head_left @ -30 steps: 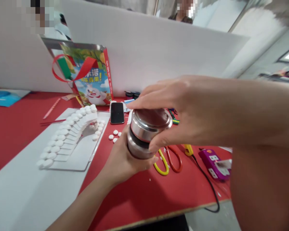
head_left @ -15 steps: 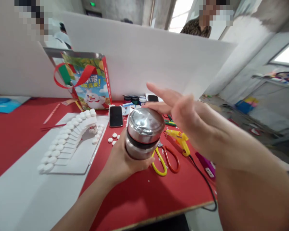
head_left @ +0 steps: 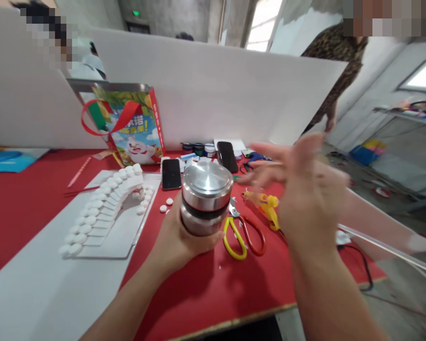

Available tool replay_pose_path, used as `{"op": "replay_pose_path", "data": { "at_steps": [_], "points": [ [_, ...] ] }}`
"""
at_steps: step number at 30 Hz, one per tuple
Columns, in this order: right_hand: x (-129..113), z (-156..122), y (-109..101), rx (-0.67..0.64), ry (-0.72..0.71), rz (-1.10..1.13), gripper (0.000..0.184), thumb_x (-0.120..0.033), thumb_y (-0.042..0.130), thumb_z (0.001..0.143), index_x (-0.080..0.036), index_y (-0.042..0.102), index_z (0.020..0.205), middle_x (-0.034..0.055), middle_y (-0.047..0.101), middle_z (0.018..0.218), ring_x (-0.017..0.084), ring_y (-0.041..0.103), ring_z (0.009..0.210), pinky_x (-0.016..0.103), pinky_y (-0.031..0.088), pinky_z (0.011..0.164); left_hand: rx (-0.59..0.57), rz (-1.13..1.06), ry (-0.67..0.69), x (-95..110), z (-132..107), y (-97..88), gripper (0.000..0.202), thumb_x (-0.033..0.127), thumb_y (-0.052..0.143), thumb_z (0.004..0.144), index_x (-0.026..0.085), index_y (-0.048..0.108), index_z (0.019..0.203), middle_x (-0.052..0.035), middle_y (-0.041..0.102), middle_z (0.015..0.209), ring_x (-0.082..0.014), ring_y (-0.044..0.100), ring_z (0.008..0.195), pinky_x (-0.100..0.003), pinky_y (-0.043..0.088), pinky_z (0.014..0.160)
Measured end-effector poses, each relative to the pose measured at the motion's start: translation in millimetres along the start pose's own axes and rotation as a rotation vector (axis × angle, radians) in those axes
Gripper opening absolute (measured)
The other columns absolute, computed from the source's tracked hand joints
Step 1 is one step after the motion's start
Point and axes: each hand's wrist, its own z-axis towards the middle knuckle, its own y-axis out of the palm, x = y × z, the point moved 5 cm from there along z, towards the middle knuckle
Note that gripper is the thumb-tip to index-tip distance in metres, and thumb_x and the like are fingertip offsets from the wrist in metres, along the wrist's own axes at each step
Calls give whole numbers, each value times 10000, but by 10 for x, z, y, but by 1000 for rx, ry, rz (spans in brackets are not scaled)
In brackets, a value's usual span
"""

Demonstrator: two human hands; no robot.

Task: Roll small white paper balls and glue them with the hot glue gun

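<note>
My left hand (head_left: pixel 184 237) is wrapped round a steel thermos (head_left: pixel 206 194) with a shiny round lid and a dark band below it. The thermos stands upright in that grip, its lower part hidden by my fingers. To the right of it, my right hand (head_left: pixel 298 184) is raised with fingers apart, slightly blurred and holding nothing. Scissors (head_left: pixel 243 237) with one yellow and one red handle lie beside the thermos. A yellow hot glue gun (head_left: pixel 266 206) rests partly behind my right hand. Several white round pieces (head_left: pixel 166 205) lie left of the thermos.
A white stepped model (head_left: pixel 102 208) edged with round pieces sits at left on a board. Behind are a phone (head_left: pixel 171 174), another dark phone (head_left: pixel 227 156), paint jars (head_left: pixel 209 150) and a colourful gift bag (head_left: pixel 137 128). A white partition (head_left: pixel 227 94) borders the red table (head_left: pixel 213 293).
My right hand has moved right, away from the thermos lid. The thermos has shifted slightly left in my left hand. A person behind the partition has moved right.
</note>
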Motion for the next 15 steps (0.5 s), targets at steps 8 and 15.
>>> {"op": "replay_pose_path", "data": {
  "at_steps": [8,15],
  "points": [
    [28,-92,144,-269,21,-12,591,-745,627,873,-342,701,1298,57,783,1119,308,725,1134,485,599,936,-23,4,5,-17,13,-9,670,276,918,642,208,611,1234,-107,768,1098,-341,738,1020,-468,632,818],
    [239,-160,-89,11,52,24,337,-547,649,941,-285,733,1136,34,759,855,259,760,909,483,590,925,-27,20,-72,-84,17,-11,515,312,925,642,173,666,1066,-120,753,1130,-323,728,1035,-460,620,858]
  ]
}}
